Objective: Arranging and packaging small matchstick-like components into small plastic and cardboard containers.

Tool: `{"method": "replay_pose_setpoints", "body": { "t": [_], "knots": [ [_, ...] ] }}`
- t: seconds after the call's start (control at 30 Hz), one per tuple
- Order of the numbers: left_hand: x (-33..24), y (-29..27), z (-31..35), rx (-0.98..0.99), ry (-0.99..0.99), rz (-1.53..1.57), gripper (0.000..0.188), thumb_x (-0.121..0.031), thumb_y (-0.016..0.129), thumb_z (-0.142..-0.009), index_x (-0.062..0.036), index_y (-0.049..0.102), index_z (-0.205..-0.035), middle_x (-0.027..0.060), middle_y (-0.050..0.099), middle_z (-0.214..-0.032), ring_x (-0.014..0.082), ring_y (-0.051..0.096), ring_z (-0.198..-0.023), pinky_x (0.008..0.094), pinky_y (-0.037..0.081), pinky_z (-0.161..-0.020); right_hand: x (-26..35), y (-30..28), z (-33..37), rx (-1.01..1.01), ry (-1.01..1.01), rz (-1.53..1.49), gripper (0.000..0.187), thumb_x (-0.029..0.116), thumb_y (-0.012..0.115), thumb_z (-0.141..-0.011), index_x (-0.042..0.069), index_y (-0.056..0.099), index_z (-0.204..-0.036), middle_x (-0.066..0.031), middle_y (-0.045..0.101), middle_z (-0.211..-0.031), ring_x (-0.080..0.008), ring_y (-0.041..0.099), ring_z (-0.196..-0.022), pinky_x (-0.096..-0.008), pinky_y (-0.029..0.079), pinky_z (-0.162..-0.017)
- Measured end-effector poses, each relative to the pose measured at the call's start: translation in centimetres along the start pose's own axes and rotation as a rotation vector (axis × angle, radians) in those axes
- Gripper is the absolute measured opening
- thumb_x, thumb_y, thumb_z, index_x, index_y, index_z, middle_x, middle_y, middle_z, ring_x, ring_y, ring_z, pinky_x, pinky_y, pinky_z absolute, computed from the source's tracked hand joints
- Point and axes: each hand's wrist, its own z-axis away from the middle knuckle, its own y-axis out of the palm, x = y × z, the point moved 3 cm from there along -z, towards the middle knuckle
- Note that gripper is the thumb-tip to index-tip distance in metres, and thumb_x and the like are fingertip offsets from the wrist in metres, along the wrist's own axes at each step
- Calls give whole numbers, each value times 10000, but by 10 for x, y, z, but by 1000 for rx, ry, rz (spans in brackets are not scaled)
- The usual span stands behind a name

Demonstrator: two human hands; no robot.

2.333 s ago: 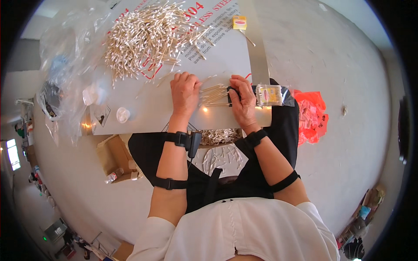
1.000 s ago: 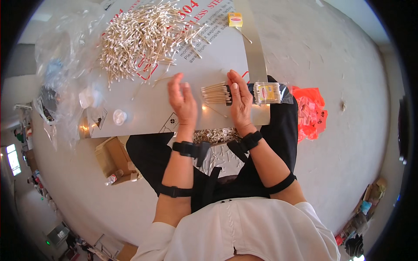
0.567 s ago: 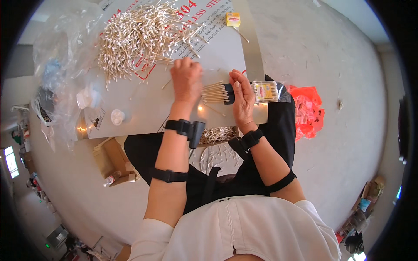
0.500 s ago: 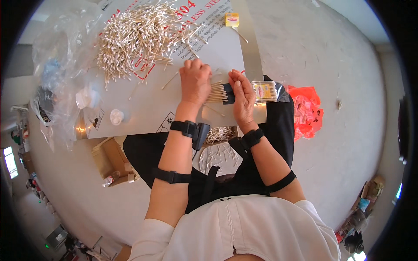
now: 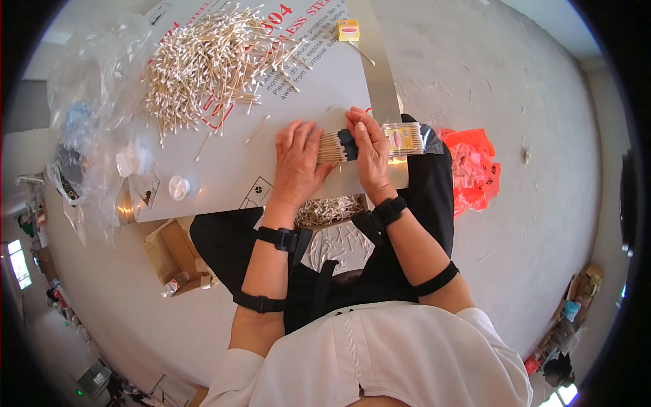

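Observation:
A flat packet of cotton swabs with a yellow label lies across the right edge of the metal-topped table. My right hand is closed around its middle. Loose wooden-stemmed cotton swabs stick out of its left end beside a dark band. My left hand is at their outer ends, thumb on the near side and fingers on the far side, with the swabs between. A big heap of cotton swabs covers the far left of the table.
A small yellow box sits at the far edge. On the left are a round white container and clear plastic bags. A box of swabs is below the near edge, and a red bag lies right, on the floor.
My left hand has turned from a bunched pinch above the swabs to stretched fingers and thumb around their ends. My right hand still holds the packet.

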Motion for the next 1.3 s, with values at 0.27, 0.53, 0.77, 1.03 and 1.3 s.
{"method": "replay_pose_setpoints", "body": {
  "t": [0.27, 0.53, 0.77, 1.03, 1.3],
  "knots": [
    [-3, 29, 1, -476, -292, 667, 498, -208, 505, -998, 18, 383, -1425, 188, 429, -1426, 327, 406, -1335, 434, 311, -1124, -5, 15, -2, 1, -98, 75, 365, 193, 432, -1056, -34, 519, -1328, -135, 496, -1401, -205, 489, -1282, -331, 384, -1108],
    [-2, 37, -10, -554, -380, 1049, 482, -281, 409, -1047, 18, 400, -1426, 177, 414, -1457, 285, 395, -1366, 403, 284, -1152, -10, 22, 1, -10, -132, 169, 384, 205, 429, -1058, -36, 500, -1349, -137, 525, -1371, -207, 487, -1288, -338, 380, -1112],
    [6, 11, 5, -324, -244, 500, 570, -291, 496, -996, -14, 359, -1475, 166, 306, -1562, 314, 302, -1441, 467, 229, -1176, -11, 16, -4, -34, -53, 49, 390, 220, 437, -1057, -46, 505, -1334, -133, 518, -1382, -207, 491, -1284, -329, 380, -1115],
    [-24, 14, 34, 144, -109, -160, 888, -409, 685, -839, -25, 258, -1516, 161, 222, -1595, 325, 196, -1482, 537, 140, -1186, -8, 16, -3, -34, -52, 20, 382, 220, 436, -1057, -50, 527, -1310, -142, 505, -1396, -207, 495, -1281, -322, 395, -1107],
    [-33, 23, 37, 111, -182, -189, 938, -433, 702, -820, 31, 250, -1497, 205, 195, -1592, 347, 156, -1490, 561, 118, -1182, -10, 13, -6, -29, -45, 54, 359, 215, 472, -1044, -59, 572, -1254, -139, 523, -1384, -194, 514, -1256, -313, 407, -1093]
  ]
}}
